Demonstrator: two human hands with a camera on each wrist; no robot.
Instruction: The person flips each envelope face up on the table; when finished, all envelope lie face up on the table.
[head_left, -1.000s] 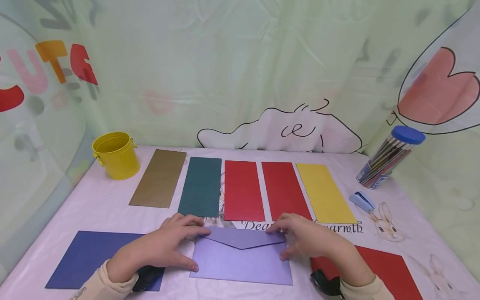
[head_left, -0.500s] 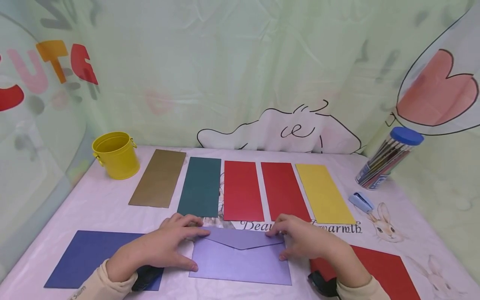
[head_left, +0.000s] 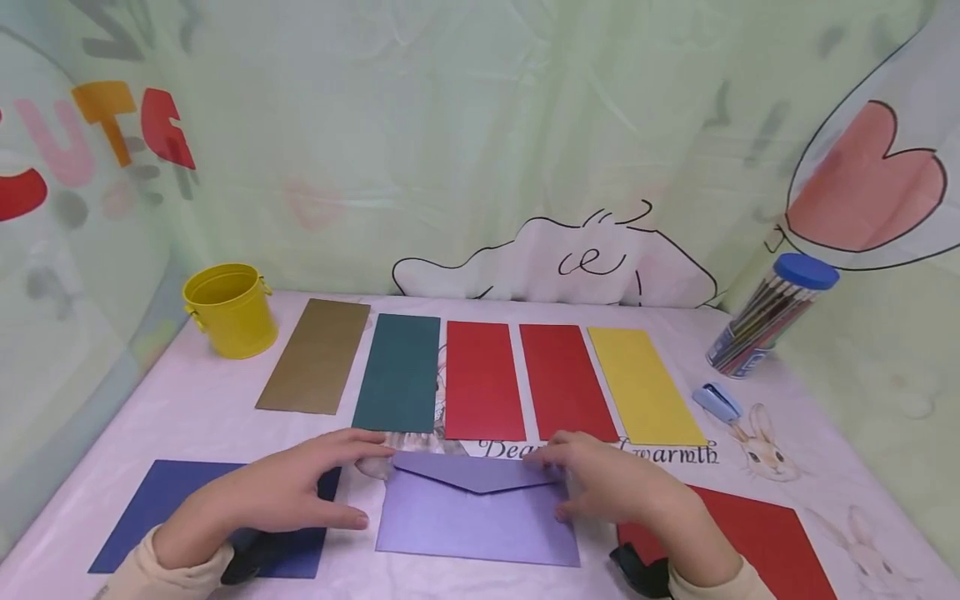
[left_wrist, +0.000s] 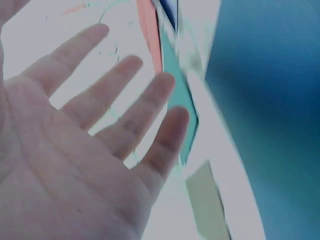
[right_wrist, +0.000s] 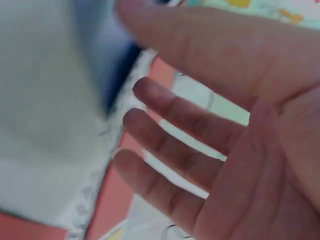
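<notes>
A lilac envelope [head_left: 476,521] with its pointed flap folded down lies on the table in the head view. Just off its left edge hovers my left hand [head_left: 288,492], thumb and fingers spread, holding nothing. The left wrist view shows the palm with relaxed fingers [left_wrist: 132,112]. My right hand [head_left: 611,483] is at the envelope's right edge, fingertips by the flap and thumb by the side. In the right wrist view its fingers [right_wrist: 170,115] are loosely extended; whether they touch the paper is unclear.
Behind lies a row of envelopes: brown [head_left: 315,357], green [head_left: 397,373], two red [head_left: 486,382] [head_left: 567,382] and yellow [head_left: 648,385]. A blue envelope [head_left: 161,508] and a red one [head_left: 765,533] flank the hands. A yellow bucket [head_left: 232,312], pencil tub [head_left: 768,321] and stapler [head_left: 717,402] stand further back.
My left hand has let go of the lilac envelope's left edge and moved left. The right hand stays at the right edge, and the flap's point appears slightly raised.
</notes>
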